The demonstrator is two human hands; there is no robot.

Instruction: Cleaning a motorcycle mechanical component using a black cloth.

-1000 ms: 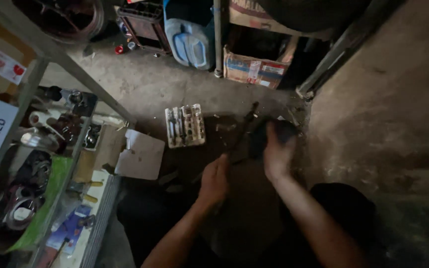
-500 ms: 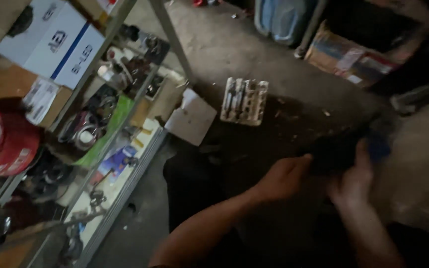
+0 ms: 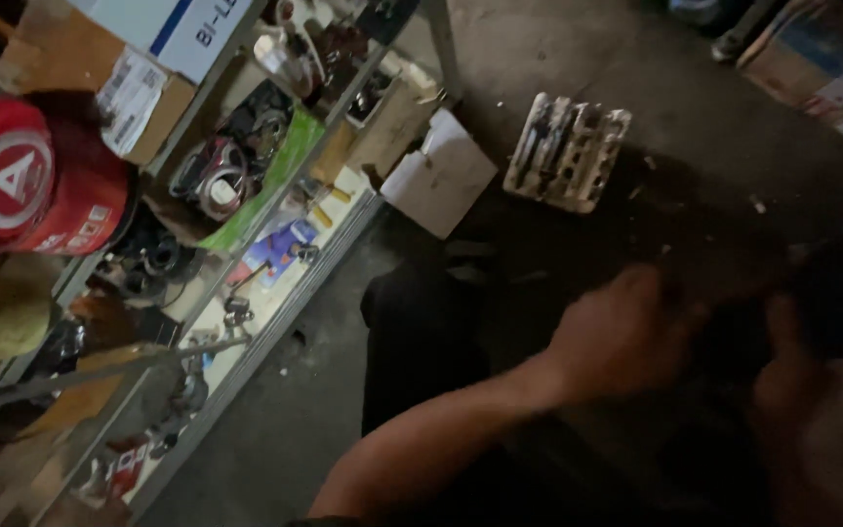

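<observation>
One head-worn camera looks steeply down, close over the person's forearms, tilted so the metal shelf (image 3: 246, 254) runs along the left and the concrete floor (image 3: 529, 59) lies far.

White-and-blue box (image 3: 182, 29) above labelled brown carton (image 3: 129, 98).

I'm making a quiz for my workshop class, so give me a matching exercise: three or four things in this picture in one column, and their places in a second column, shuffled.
Things:
1. round red plastic tub
2. white tray of metal tool bits
3. flat white cardboard piece
4. left hand

Places:
A. on the floor beside the shelf leg
B. on the shelf at far left
C. on the dark floor, upper middle
D. low, over a dark blurred thing

Pairs: 1-B, 2-C, 3-A, 4-D
</observation>
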